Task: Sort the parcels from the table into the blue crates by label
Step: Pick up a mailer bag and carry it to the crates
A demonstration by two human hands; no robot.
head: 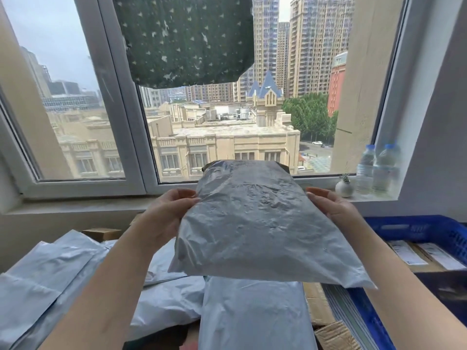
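Beyond the window [227,122] I see pale rooftops and tall towers, with a dark dotted cloth [187,39] hanging over the upper glass. My left hand [166,215] grips the left edge of a grey plastic parcel [257,223], thumb on top and fingers curled beneath, while my right hand [333,208] holds the right edge, thumb lying along the upper face; the fingers under it are hidden. I hold the parcel raised in front of the sill, tilted with its far end higher, and I see no label on the side facing me. Below it, more grey parcels [50,279] lie heaped on the near left, and another long grey one [255,314] sits directly underneath, beside brown cardboard boxes [318,306]. On the right stands a blue crate [409,227] holding flat boxes with white labels [406,252]. Far right on the sill are two water bottles [376,168] and a small white vase [344,188].
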